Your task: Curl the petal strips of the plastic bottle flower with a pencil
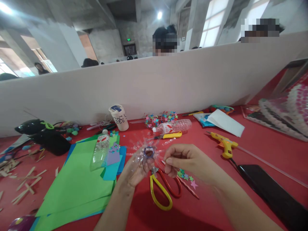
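Note:
My left hand point(141, 167) is closed around a clear plastic bottle top cut into many thin strips point(148, 151), which fan outward around a dark blue ring at the neck. Just to its right, my right hand point(179, 159) pinches a small pale piece between thumb and fingertips, close to the strips; I cannot make out exactly what it is. Below both hands lie scissors point(161, 194) with one yellow and one red handle. Small foil stars point(186, 176) and a thin pink stick point(191, 188) are beside the scissors, partly under my right hand.
Green sheets point(79, 183) and an empty bottle point(100, 149) lie at left, wooden sticks point(29, 186) farther left. Behind stand a paper cup point(119, 118), another bottle point(174, 126) and a yellow cutter point(172, 135). A yellow glue gun point(225, 144) lies right. A white partition point(149, 85) closes the back.

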Demonstrator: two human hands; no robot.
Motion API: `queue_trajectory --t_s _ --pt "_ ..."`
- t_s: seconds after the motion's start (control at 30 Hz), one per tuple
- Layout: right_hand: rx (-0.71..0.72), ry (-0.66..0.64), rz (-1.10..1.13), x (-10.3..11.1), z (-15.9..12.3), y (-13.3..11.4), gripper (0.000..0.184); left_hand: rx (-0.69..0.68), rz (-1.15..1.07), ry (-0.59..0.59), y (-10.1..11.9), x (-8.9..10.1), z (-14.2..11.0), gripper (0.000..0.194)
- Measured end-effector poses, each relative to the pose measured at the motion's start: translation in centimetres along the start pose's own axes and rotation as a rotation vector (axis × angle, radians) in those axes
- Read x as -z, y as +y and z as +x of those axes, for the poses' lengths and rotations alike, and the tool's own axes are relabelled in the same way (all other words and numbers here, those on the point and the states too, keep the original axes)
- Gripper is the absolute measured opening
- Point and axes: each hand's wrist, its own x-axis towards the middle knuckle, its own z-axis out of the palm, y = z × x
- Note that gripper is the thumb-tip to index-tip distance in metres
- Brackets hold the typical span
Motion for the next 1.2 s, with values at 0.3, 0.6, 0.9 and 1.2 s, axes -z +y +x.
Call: queue_trajectory --t_s 0.3,0.6,0.9,1.2 --pt "0.076 0.003 -0.069 0.3 -0.5 -0.1 0.013 -0.043 0.050 -0.035 0.1 -1.3 0.1 0.023" --pt "0.103 0.021 -0.085 -0.5 -0.3 -0.2 0.010 -0.011 0.027 -0.009 0.0 -0.2 0.3 0.021" --pt "0.039 0.048 0.021 -0.7 -0.2 -0.3 0.013 -0.040 0.022 -0.010 0.0 -0.4 0.2 0.025" --pt "0.049 0.044 -0.024 -0.8 -0.5 -0.4 0.011 -0.009 0.017 0.008 0.2 -1.3 -0.1 0.023"
